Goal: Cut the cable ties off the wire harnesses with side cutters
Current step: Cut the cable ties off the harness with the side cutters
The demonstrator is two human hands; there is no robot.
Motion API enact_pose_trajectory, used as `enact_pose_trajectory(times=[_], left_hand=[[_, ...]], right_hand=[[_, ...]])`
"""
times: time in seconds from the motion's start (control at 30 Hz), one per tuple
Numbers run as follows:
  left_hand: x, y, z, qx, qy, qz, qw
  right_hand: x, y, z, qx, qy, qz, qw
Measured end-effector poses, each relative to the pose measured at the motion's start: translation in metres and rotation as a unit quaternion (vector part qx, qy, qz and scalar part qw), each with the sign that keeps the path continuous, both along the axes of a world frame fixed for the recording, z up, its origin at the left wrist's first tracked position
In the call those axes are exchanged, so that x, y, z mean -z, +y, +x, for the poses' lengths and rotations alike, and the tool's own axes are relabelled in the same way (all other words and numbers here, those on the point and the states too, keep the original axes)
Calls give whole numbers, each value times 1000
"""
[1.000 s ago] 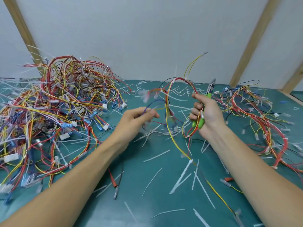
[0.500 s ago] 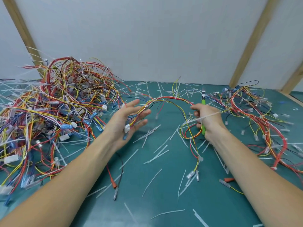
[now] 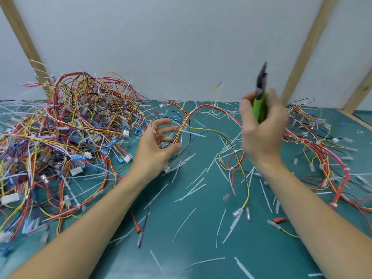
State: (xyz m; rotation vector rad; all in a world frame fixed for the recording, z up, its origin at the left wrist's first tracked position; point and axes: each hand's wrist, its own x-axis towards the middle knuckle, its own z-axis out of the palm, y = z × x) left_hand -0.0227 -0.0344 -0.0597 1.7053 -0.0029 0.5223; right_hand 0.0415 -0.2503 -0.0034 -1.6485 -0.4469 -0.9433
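A wire harness (image 3: 203,109) of red, yellow, orange and black wires arches over the green mat between my hands. My left hand (image 3: 155,148) curls its fingers round the harness's left leg, near a white connector. My right hand (image 3: 261,129) is raised and grips green-handled side cutters (image 3: 260,97), dark jaws pointing up. The cutters are clear of the wires. White cable ties (image 3: 234,151) still bind the harness's right leg, which trails down toward me.
A big tangled pile of harnesses (image 3: 66,137) fills the left of the mat (image 3: 201,228). A smaller pile (image 3: 322,154) lies on the right. Cut white tie pieces (image 3: 191,190) litter the middle. Wooden posts and a white wall stand behind.
My right hand let go of the harness and lifted the cutters upward. My left hand closed its fingers round the harness's left leg. The harness's right leg dropped onto the mat.
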Motion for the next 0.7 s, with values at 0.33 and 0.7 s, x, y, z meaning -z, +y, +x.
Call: enact_pose_trajectory(times=[0.33,0.7], left_hand=[[3,-3,0,-25,25,57,998],[-8,1,-6,85,110,-84,987]], right_hand=[[29,27,-20,-85,30,-304,948],[33,19,-3,-136,173,-196,956]])
